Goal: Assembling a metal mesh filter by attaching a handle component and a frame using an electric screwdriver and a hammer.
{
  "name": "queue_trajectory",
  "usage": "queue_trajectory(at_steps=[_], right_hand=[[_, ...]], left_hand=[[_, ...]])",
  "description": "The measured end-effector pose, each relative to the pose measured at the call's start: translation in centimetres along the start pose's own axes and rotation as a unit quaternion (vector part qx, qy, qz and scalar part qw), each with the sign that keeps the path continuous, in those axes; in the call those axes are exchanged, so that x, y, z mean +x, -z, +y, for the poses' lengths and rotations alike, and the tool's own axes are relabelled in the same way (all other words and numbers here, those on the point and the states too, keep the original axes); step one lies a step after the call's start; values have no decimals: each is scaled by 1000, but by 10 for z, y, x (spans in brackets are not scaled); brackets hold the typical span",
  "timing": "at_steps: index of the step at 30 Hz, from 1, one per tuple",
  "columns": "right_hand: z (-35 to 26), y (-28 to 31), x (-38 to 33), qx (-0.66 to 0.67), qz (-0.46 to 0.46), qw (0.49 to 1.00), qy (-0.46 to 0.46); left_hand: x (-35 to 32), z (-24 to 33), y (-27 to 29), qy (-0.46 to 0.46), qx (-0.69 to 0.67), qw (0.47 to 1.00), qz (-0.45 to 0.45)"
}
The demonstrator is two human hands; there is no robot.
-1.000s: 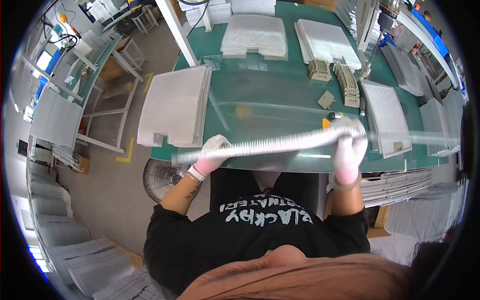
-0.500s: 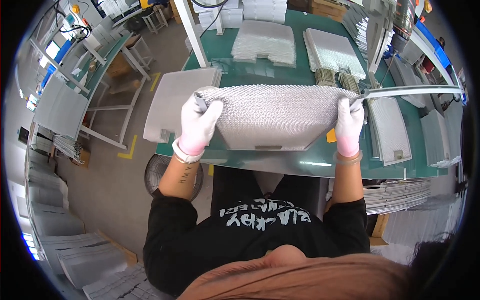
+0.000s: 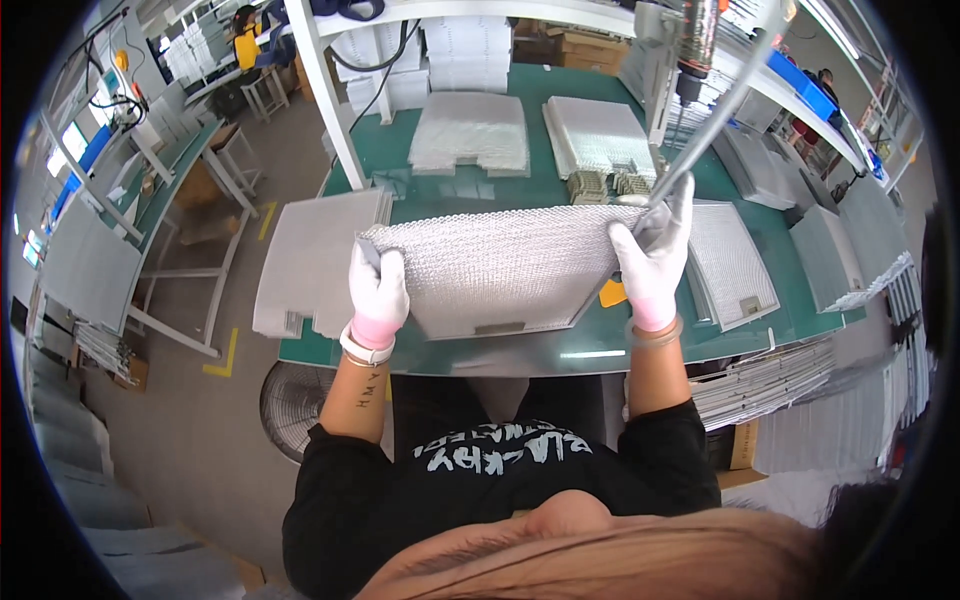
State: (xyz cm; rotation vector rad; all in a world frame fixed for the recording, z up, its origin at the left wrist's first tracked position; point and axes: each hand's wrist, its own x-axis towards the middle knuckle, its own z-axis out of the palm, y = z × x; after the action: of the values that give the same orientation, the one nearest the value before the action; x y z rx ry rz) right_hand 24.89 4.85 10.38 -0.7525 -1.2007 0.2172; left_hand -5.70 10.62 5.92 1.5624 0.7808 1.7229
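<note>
Left hand curled closed, right hand higher (fingers reaching upward), forearms extended forward

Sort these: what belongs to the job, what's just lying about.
Belongs:
mesh panel, between left hand and right hand
long grey strip, at right hand
likely the similar panel on the right

Lying about, apparently:
floor fan
cardboard boxes
blue bin

Light is caught by a metallic, rough-textured mesh panel and reflected off a smooth, glossy green tabletop; matt white cloth gloves and a matt black cloth shirt are worn.
</note>
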Motion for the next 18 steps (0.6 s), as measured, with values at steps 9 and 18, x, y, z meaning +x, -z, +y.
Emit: queue_trajectory(at_steps=[9, 18], right_hand=[[-56, 35, 83, -150, -469, 870, 8], [-89, -8, 105, -260, -640, 708, 143]], left_hand=[[3, 4, 6, -9, -25, 998, -63], [27, 41, 11, -54, -46, 985, -160]])
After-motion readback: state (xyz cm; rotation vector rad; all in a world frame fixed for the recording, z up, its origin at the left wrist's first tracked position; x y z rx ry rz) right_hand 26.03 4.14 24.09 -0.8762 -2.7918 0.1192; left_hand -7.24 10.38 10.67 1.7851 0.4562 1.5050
